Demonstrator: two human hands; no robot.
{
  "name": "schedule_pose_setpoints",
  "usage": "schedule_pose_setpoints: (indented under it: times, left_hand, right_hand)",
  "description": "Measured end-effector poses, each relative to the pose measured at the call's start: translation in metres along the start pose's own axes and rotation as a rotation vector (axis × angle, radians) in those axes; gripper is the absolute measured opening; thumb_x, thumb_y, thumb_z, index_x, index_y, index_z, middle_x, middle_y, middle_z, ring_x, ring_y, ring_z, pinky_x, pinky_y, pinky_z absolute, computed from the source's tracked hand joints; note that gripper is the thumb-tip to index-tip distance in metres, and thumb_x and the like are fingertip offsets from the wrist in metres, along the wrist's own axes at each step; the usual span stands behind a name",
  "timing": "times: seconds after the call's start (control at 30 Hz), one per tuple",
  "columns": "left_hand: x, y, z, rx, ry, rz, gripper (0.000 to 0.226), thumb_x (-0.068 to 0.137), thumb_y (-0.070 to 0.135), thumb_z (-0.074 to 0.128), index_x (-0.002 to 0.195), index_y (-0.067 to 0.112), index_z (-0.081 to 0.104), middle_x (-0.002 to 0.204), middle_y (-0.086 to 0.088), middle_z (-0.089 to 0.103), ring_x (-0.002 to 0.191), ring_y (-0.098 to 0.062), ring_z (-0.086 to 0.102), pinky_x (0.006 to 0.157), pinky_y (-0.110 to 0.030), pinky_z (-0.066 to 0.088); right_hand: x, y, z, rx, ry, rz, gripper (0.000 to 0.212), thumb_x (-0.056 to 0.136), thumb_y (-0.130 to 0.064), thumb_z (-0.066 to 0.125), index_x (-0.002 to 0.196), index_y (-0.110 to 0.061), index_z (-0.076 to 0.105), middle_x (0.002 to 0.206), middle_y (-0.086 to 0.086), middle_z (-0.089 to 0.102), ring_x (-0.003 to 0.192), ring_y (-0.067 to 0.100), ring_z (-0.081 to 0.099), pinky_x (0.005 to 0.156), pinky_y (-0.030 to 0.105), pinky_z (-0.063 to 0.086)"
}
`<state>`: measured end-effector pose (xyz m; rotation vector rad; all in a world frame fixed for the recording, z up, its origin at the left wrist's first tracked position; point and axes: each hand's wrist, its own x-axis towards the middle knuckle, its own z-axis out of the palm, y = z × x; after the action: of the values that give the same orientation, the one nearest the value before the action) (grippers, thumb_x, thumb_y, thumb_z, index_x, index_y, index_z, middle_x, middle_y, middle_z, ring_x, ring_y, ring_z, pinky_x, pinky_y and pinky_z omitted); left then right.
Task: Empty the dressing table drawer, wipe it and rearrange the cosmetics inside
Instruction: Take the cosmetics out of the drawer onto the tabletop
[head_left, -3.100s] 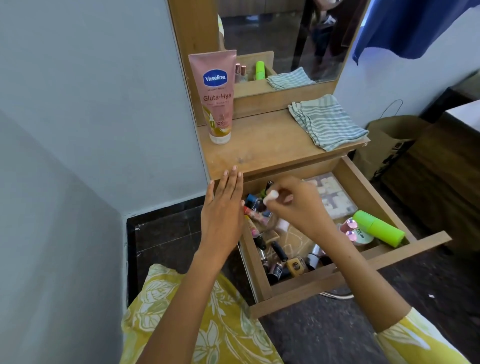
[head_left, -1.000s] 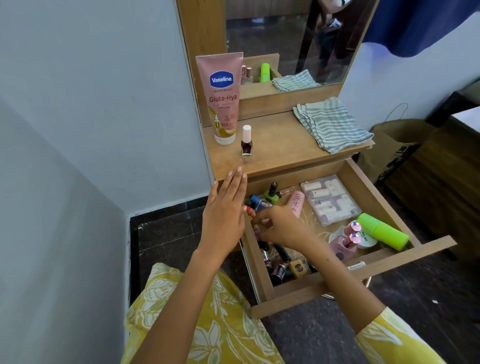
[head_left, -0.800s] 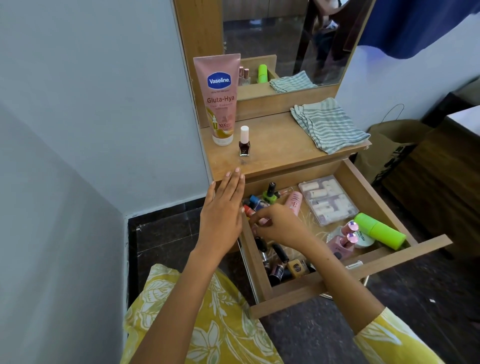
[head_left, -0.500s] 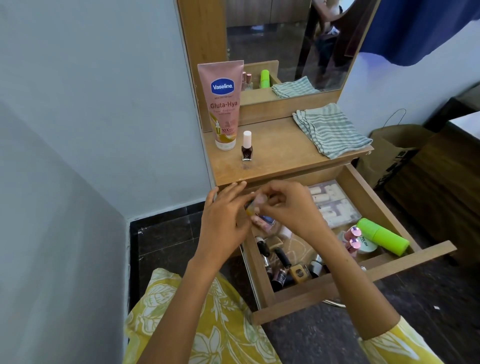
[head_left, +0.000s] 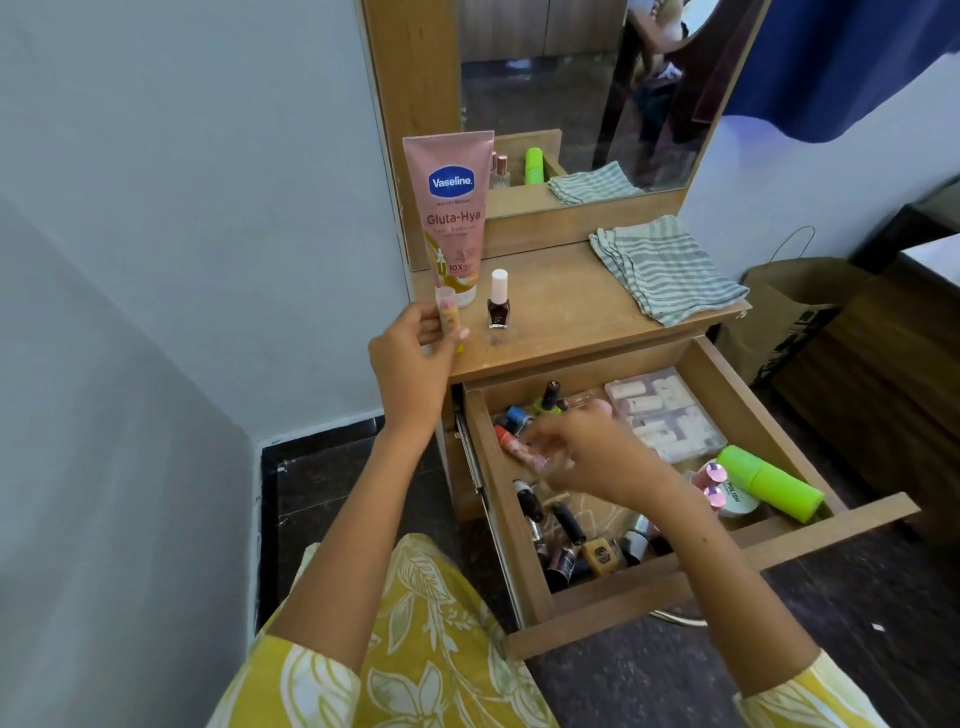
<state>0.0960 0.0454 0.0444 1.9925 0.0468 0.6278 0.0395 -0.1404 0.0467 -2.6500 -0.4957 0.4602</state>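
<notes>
Pale grey walls enclose a corner where a small wooden dressing table (head_left: 566, 332) is set, with a mirror (head_left: 582, 93) rising at its far edge. On the table top, a pink Vaseline tube (head_left: 451, 218) is stood upright at the far left, and a dark nail polish bottle (head_left: 498, 300) with a white cap is placed just to its right. A folded striped cloth (head_left: 662, 270) is laid at the right end, its corner hanging slightly past the edge.

The left hand (head_left: 410, 353) is raised over the near left corner of the table, closed around a small slim tube (head_left: 448, 314) with a clear cap (its label is too small to be read), held upright just in front of the Vaseline tube.

Below the table top, the drawer (head_left: 727, 551) is pulled fully open. The right hand (head_left: 587, 454) is lowered into its left half among small bottles; it is blurred, so whether anything is gripped cannot be told. A clear plastic box (head_left: 670, 421) of pale items is seen at the far right of the drawer, a bright green cylinder (head_left: 769, 483) lies on its side at the near right, and dark nail polish bottles (head_left: 566, 540) are scattered along the near left.

A brown paper bag (head_left: 779, 306) is stood on the dark floor to the right.
</notes>
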Motion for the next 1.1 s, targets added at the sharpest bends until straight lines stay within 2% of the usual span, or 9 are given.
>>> schedule_pose_setpoints:
  times: [0.1, 0.27, 0.37, 0.5, 0.57, 0.63, 0.73, 0.9, 1.1]
  left_hand:
    - [0.007, -0.003, 0.007, -0.010, 0.003, -0.007, 0.030, 0.077, 0.017, 0.077, 0.103, 0.007, 0.064, 0.091, 0.010, 0.063, 0.077, 0.003, 0.060, 0.072, -0.007, 0.049]
    - [0.004, -0.005, 0.016, -0.007, 0.045, 0.027, 0.029, 0.078, 0.016, 0.076, 0.103, 0.009, 0.062, 0.093, 0.014, 0.061, 0.074, 0.016, 0.056, 0.071, -0.002, 0.045]
    - [0.001, -0.003, 0.021, 0.003, 0.080, 0.047, 0.029, 0.081, 0.016, 0.073, 0.106, 0.009, 0.060, 0.096, 0.012, 0.064, 0.081, 0.009, 0.058, 0.074, -0.002, 0.044]
    - [-0.001, -0.002, 0.029, 0.021, 0.106, 0.097, 0.031, 0.083, 0.018, 0.071, 0.109, 0.008, 0.059, 0.102, -0.001, 0.071, 0.090, -0.004, 0.065, 0.078, -0.015, 0.050]
    - [-0.001, -0.005, 0.031, 0.029, 0.125, 0.121, 0.031, 0.084, 0.020, 0.070, 0.110, 0.008, 0.059, 0.103, -0.002, 0.071, 0.092, -0.008, 0.066, 0.079, -0.018, 0.052]
    - [-0.002, -0.010, 0.033, 0.046, 0.140, 0.151, 0.031, 0.084, 0.021, 0.069, 0.110, 0.007, 0.059, 0.104, -0.003, 0.071, 0.093, -0.011, 0.067, 0.079, -0.022, 0.053]
    - [-0.003, -0.015, 0.038, 0.077, 0.154, 0.180, 0.032, 0.086, 0.022, 0.067, 0.113, 0.006, 0.057, 0.105, -0.005, 0.070, 0.093, -0.015, 0.068, 0.078, -0.026, 0.055]
    - [-0.003, -0.018, 0.046, 0.105, 0.173, 0.195, 0.032, 0.087, 0.020, 0.066, 0.112, 0.003, 0.055, 0.105, -0.009, 0.068, 0.092, -0.018, 0.067, 0.076, -0.029, 0.056]
    - [-0.003, -0.021, 0.048, 0.110, 0.177, 0.199, 0.031, 0.087, 0.019, 0.066, 0.110, 0.002, 0.055, 0.104, -0.010, 0.068, 0.092, -0.020, 0.066, 0.076, -0.029, 0.055]
  right_hand:
    - [-0.008, 0.001, 0.011, -0.036, -0.137, -0.006, 0.051, 0.077, -0.016, 0.073, 0.123, -0.027, 0.056, 0.121, -0.006, 0.060, 0.110, 0.013, 0.056, 0.093, 0.033, 0.050]
    - [-0.010, -0.004, 0.026, -0.120, -0.069, -0.024, 0.049, 0.079, -0.019, 0.071, 0.124, -0.032, 0.055, 0.122, -0.009, 0.059, 0.110, 0.014, 0.056, 0.086, 0.031, 0.053]
    - [-0.011, -0.004, 0.033, -0.175, -0.028, -0.020, 0.042, 0.081, -0.019, 0.067, 0.120, -0.032, 0.058, 0.121, -0.008, 0.058, 0.108, 0.015, 0.056, 0.080, 0.031, 0.053]
    - [-0.011, -0.005, 0.034, -0.222, -0.048, -0.075, 0.038, 0.086, -0.014, 0.060, 0.123, -0.023, 0.057, 0.133, -0.003, 0.050, 0.113, 0.017, 0.053, 0.077, 0.021, 0.041]
    - [-0.007, -0.007, 0.035, -0.225, -0.069, -0.064, 0.040, 0.086, -0.015, 0.062, 0.125, -0.020, 0.055, 0.134, 0.000, 0.049, 0.116, 0.019, 0.053, 0.081, 0.021, 0.042]
    - [-0.002, -0.009, 0.039, -0.243, -0.069, -0.047, 0.041, 0.085, -0.016, 0.064, 0.125, -0.019, 0.056, 0.135, 0.003, 0.048, 0.117, 0.020, 0.052, 0.091, 0.028, 0.048]
    - [0.002, -0.013, 0.045, -0.227, -0.102, 0.002, 0.046, 0.087, -0.010, 0.061, 0.131, -0.014, 0.050, 0.140, 0.009, 0.041, 0.121, 0.024, 0.050, 0.096, 0.036, 0.049]
    - [0.006, -0.010, 0.049, -0.184, -0.087, 0.093, 0.031, 0.092, -0.009, 0.053, 0.123, -0.011, 0.056, 0.120, 0.010, 0.059, 0.106, 0.025, 0.057, 0.086, 0.033, 0.052]
    - [0.008, -0.016, 0.051, -0.197, 0.016, 0.206, 0.024, 0.091, -0.012, 0.054, 0.114, -0.015, 0.058, 0.109, 0.006, 0.062, 0.096, 0.024, 0.061, 0.069, 0.030, 0.048]
